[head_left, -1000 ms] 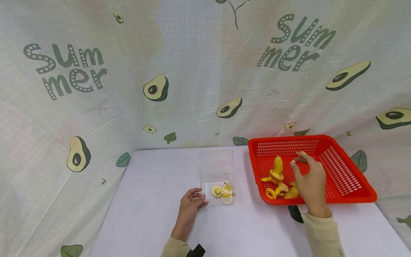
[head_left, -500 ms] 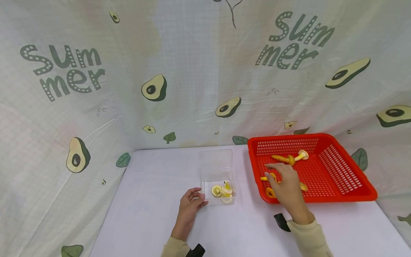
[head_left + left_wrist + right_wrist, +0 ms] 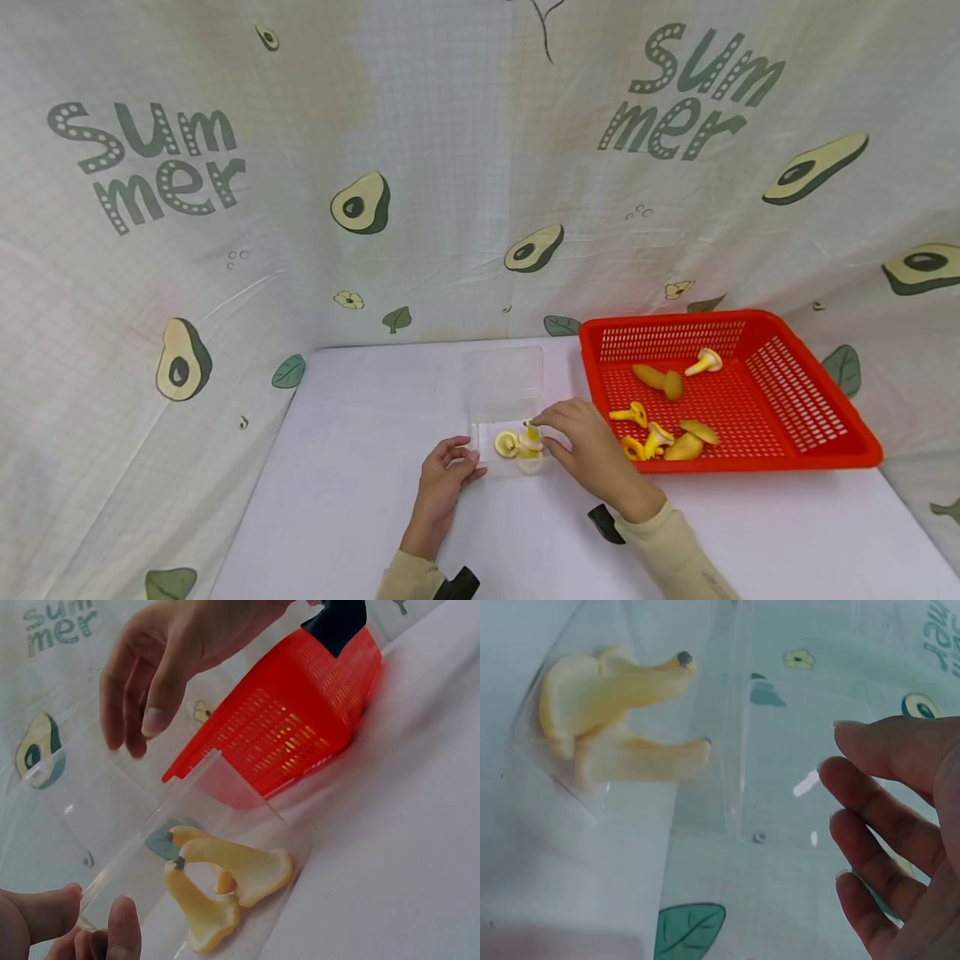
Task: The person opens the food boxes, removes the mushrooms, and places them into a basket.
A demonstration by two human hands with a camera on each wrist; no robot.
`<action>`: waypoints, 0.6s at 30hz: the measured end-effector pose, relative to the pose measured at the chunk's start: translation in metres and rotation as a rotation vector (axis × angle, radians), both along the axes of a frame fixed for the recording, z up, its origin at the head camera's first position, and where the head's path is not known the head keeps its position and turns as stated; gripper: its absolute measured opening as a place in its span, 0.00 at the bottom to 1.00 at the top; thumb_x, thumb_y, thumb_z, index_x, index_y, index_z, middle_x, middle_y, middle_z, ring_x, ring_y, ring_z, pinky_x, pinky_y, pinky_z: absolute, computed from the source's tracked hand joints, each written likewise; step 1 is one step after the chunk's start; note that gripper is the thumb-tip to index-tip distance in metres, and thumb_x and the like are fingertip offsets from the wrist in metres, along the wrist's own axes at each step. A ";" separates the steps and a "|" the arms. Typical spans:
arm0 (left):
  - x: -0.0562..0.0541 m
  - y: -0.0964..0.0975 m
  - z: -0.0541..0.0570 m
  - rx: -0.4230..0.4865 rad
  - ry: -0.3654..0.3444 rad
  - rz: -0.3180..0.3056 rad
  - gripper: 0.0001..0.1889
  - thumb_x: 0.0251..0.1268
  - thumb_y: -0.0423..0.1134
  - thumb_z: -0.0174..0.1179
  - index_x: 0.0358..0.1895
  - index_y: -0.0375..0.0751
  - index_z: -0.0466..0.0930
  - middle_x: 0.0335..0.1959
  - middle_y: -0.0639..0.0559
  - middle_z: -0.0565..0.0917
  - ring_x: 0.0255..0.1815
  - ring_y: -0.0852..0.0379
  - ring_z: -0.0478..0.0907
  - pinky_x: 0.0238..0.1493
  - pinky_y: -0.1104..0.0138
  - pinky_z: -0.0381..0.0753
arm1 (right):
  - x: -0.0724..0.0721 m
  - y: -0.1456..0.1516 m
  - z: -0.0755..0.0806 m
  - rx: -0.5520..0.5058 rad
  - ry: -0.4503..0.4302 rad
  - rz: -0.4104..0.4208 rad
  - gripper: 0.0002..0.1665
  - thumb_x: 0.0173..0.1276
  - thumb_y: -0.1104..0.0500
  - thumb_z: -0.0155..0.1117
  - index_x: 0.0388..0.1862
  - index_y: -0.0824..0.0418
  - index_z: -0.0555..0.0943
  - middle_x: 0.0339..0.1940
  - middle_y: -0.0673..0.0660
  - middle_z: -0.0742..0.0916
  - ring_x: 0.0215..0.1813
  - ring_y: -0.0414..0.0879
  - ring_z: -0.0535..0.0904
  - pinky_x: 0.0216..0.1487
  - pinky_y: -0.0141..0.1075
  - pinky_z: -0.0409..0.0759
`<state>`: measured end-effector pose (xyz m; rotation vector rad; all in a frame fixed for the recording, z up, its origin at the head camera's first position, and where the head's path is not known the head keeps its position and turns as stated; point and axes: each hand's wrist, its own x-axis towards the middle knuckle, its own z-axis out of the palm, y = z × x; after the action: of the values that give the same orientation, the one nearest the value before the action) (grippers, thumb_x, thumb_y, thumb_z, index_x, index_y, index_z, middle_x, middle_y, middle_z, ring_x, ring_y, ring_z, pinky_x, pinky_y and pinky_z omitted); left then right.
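A small clear plastic box [image 3: 483, 410] with its lid laid back holds several yellow mushrooms [image 3: 506, 446], pale underneath and dark at the stem ends. My left hand [image 3: 444, 483] pinches the box's near left wall between thumb and fingers. Over the box's right side hovers my right hand [image 3: 588, 446], fingers loosely bent and nothing between them. In the left wrist view the right hand [image 3: 161, 667] hangs above the mushrooms [image 3: 232, 877], apart from them. The right wrist view shows a gap between its thumb and fingers, beside the box's mushrooms [image 3: 604, 690].
A red perforated basket [image 3: 813, 408] stands at the right of the table. Inside lie a pale-capped mushroom [image 3: 705, 362], a brown-yellow pair [image 3: 660, 380] and several more near the front left corner. A patterned cloth [image 3: 450, 167] hangs behind the table.
My right hand has released the pale-capped mushroom at the back of the basket and travelled left to above the box. My left hand has stayed at the box.
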<state>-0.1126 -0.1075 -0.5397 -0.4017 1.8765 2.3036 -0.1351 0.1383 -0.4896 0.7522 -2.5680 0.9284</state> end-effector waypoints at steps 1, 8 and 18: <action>0.000 0.000 0.000 0.002 0.000 -0.001 0.22 0.74 0.22 0.61 0.67 0.20 0.68 0.43 0.49 0.76 0.39 0.57 0.82 0.47 0.66 0.92 | -0.001 -0.003 -0.001 0.011 0.000 0.016 0.21 0.56 0.67 0.85 0.48 0.54 0.90 0.46 0.47 0.90 0.53 0.47 0.82 0.57 0.49 0.86; 0.000 0.000 0.001 0.011 0.001 -0.002 0.23 0.74 0.23 0.62 0.66 0.20 0.68 0.42 0.49 0.75 0.38 0.58 0.82 0.47 0.66 0.92 | -0.010 -0.020 -0.007 0.112 -0.015 0.090 0.19 0.57 0.65 0.85 0.47 0.55 0.90 0.46 0.48 0.90 0.52 0.47 0.82 0.60 0.50 0.84; 0.001 0.000 0.000 0.004 0.002 -0.003 0.22 0.75 0.24 0.62 0.67 0.21 0.68 0.42 0.49 0.75 0.39 0.58 0.82 0.47 0.66 0.92 | -0.021 -0.033 -0.010 0.147 -0.127 0.175 0.16 0.59 0.63 0.83 0.47 0.56 0.92 0.44 0.50 0.90 0.53 0.49 0.80 0.60 0.49 0.82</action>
<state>-0.1116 -0.1075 -0.5395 -0.3957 1.8713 2.3066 -0.1558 0.1056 -0.4991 1.0030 -2.7393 0.8706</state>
